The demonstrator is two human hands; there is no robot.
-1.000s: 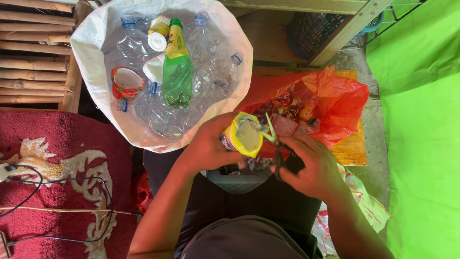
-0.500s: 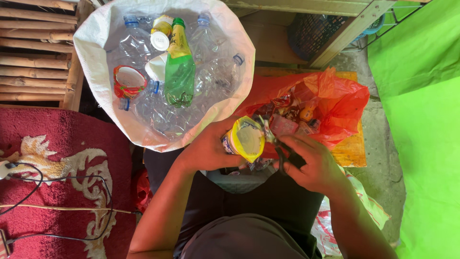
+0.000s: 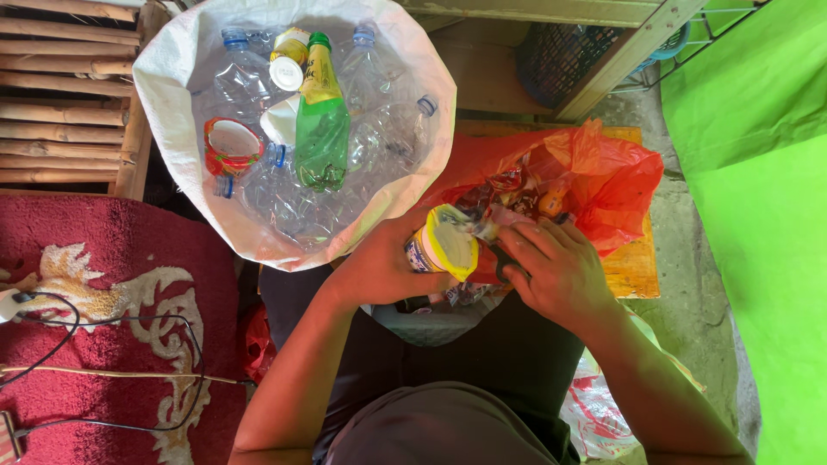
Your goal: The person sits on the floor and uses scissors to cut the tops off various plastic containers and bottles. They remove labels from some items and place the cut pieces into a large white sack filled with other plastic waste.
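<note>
Gripping a yellow cup [image 3: 444, 245], left hand [image 3: 379, 263] sits between white sack [image 3: 172, 77] and red bag [image 3: 620, 185].

Red patterned rug [image 3: 103, 284] at 8 o'clock; bamboo slats [image 3: 60, 95] at 10; green cloth [image 3: 758, 189] at 3; concrete floor [image 3: 689, 267].

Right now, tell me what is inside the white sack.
The white sack holds crushed clear bottles, a green bottle, a white-capped yellow container and a red-rimmed cup. Whatever lies beneath them is covered.
</note>
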